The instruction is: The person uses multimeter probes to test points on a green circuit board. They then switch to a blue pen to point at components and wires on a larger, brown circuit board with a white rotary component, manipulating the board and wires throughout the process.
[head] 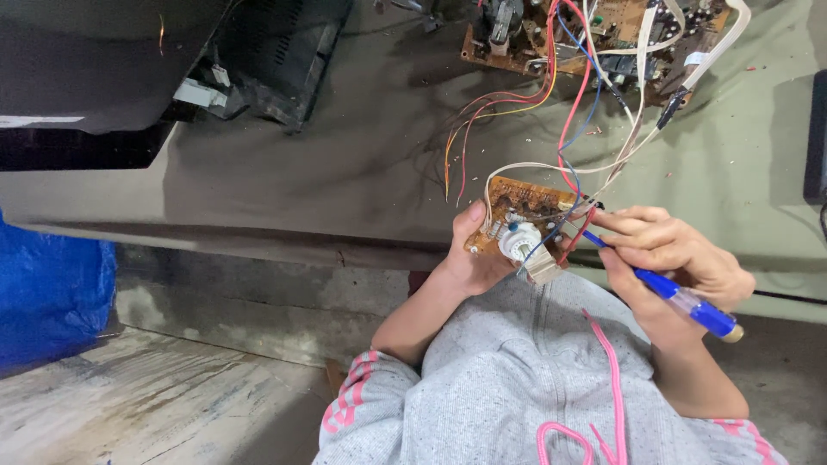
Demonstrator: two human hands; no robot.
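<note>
My left hand holds a small brown circuit board from below, thumb on its left edge. The board carries a white round part and small components. Red, blue, orange and white wires run from it up to a larger circuit board at the top of the table. My right hand grips a blue-handled screwdriver, its tip touching the small board's right edge.
A dark casing and a black panel lie at the upper left on the grey-green table. A blue sheet sits at the left. Another dark object is at the right edge. My grey hooded top fills the bottom.
</note>
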